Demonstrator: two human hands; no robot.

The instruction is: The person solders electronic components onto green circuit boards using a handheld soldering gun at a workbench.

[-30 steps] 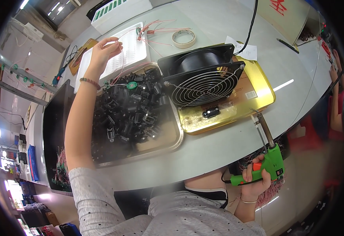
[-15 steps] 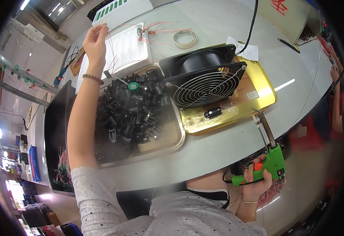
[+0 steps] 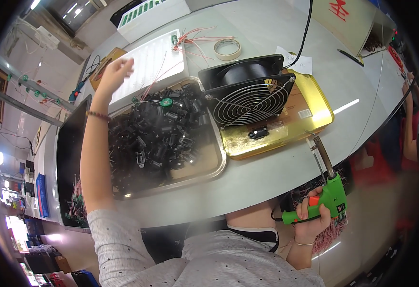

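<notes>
The soldering gun (image 3: 328,198) in the right hand (image 3: 310,222) has a matt green plastic body and a dull metal tip. The gold tray (image 3: 314,103) is glossy, mirror-like metal; the silver tray (image 3: 216,162) is brushed and duller (it holds shiny black plastic parts (image 3: 156,136)). The fan (image 3: 247,93) has a bright wire grille on black plastic. The table (image 3: 267,177) is smooth, pale, slightly glossy

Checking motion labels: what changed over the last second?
The left hand lifted off the white board, swung out leftward, then settled back above its left edge, empty. The right hand kept gripping the green soldering gun. Fan and tray of black parts unmoved.
</notes>
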